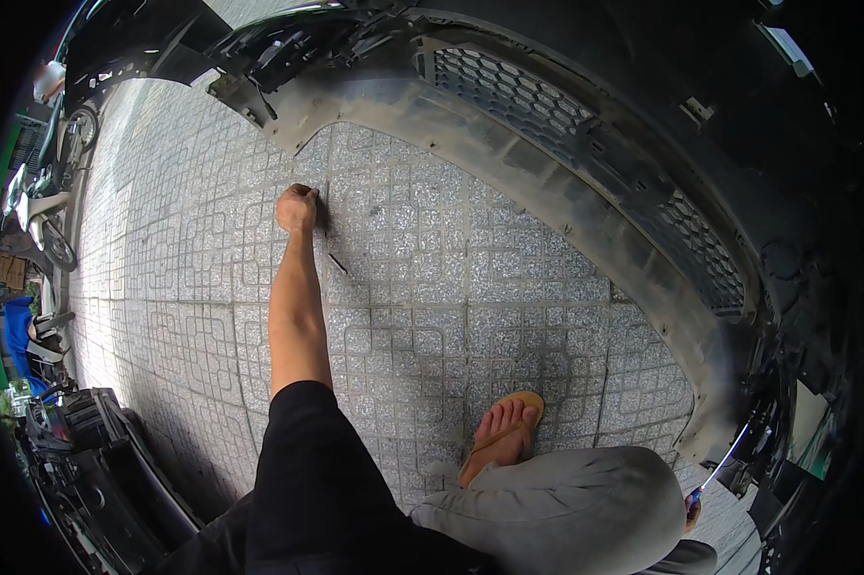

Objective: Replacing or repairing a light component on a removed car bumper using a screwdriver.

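Currently, L hand [297, 207] at 10 o'clock, near paving [403, 335], fingers bent; can't tell how tight or if holding sth. R hand [692, 517], approx. 4 o'clock, mostly hidden, grip closed round screwdriver [718, 469], shaft toward 1 o'clock.

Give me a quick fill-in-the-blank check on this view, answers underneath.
1. Of the left hand and right hand, the one holding the long-shafted tool is the ____.
2. The sleeve on the outstretched arm is coloured ____.
3. The trousers are coloured ____.
4. The honeycomb mesh lies to the outstretched arm's ____.

Missing words: right; black; grey; right
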Available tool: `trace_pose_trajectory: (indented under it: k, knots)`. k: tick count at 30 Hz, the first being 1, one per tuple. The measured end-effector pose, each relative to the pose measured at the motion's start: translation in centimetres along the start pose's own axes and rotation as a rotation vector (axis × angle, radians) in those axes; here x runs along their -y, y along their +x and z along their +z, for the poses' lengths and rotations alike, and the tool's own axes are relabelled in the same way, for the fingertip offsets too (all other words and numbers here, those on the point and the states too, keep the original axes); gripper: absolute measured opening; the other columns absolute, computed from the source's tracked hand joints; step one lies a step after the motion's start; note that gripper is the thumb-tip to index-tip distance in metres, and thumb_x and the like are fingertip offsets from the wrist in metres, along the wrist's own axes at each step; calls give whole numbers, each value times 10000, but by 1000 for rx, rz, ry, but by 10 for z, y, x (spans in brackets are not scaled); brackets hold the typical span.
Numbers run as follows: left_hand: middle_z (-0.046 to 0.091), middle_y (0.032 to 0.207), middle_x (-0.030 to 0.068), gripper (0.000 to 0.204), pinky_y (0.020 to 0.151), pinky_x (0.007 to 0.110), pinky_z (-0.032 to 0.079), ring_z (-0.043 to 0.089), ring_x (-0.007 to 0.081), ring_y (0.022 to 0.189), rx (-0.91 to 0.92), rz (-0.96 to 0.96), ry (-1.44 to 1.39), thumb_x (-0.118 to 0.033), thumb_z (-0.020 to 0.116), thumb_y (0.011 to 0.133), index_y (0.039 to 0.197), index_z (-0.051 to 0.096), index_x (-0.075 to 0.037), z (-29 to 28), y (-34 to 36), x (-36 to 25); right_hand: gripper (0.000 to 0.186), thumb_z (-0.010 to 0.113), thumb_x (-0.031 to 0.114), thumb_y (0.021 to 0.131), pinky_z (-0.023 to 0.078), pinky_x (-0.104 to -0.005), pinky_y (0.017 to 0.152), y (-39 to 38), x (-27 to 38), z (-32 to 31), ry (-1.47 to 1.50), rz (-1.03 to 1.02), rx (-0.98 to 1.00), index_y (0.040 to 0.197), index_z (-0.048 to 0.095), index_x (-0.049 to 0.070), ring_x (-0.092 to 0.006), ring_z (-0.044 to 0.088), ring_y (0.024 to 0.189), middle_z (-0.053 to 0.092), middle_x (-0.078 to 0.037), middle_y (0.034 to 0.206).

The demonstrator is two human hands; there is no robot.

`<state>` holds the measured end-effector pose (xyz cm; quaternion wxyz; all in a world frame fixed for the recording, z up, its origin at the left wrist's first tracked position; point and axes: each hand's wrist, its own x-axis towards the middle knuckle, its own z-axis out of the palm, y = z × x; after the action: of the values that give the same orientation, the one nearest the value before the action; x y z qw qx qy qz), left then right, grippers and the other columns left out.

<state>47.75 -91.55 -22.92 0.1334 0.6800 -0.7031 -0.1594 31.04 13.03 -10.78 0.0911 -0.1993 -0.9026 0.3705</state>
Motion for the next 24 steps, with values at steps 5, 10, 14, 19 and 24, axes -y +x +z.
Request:
trace_pose_trajectory:
  k: [5, 10, 14, 19, 24]
  knots:
    - [760, 1033, 91, 221, 840, 431, 557, 718, 304, 987, 33, 27, 69, -343, 767, 843, 1007, 782, -196, 5, 10, -3, 292, 686, 342, 975, 313, -205, 516, 3, -3, -3, 24, 32, 41, 1174, 655, 130, -24, 393, 591, 454, 79, 726]
    - [729, 1089, 108, 223, 859, 464, 544, 686, 344, 1031, -36, 350, 169, -280, 714, 879, 1080, 732, -183, 4, 18, 13, 272, 685, 330, 978, 315, -206, 529, 3, -7, 0, 63, 64, 82, 1163, 657, 133, -24, 393, 605, 458, 83, 736]
    - [708, 1071, 123, 188, 878, 476, 535, 669, 355, 1034, 52, 382, 106, -252, 680, 903, 1072, 714, -177, 3, 13, 1, 255, 684, 321, 981, 316, -207, 539, -4, -9, -5, 77, 96, 75, 1155, 660, 135, -23, 394, 616, 461, 87, 744]
    - [689, 1078, 159, 188, 881, 486, 525, 644, 397, 1037, 20, 492, 161, -261, 641, 912, 1030, 728, -143, 21, 9, -25, 215, 693, 323, 970, 331, -211, 542, -25, 18, -11, 73, 94, 62, 1078, 651, 142, -27, 405, 620, 462, 84, 733]
    - [695, 882, 227, 251, 700, 555, 495, 654, 459, 812, -56, 715, 177, -277, 635, 911, 882, 637, -28, 18, 74, 23, 344, 732, 337, 936, 431, -257, 582, -22, 50, 20, 83, 191, 71, 1141, 659, 70, -69, 495, 665, 543, 30, 771]
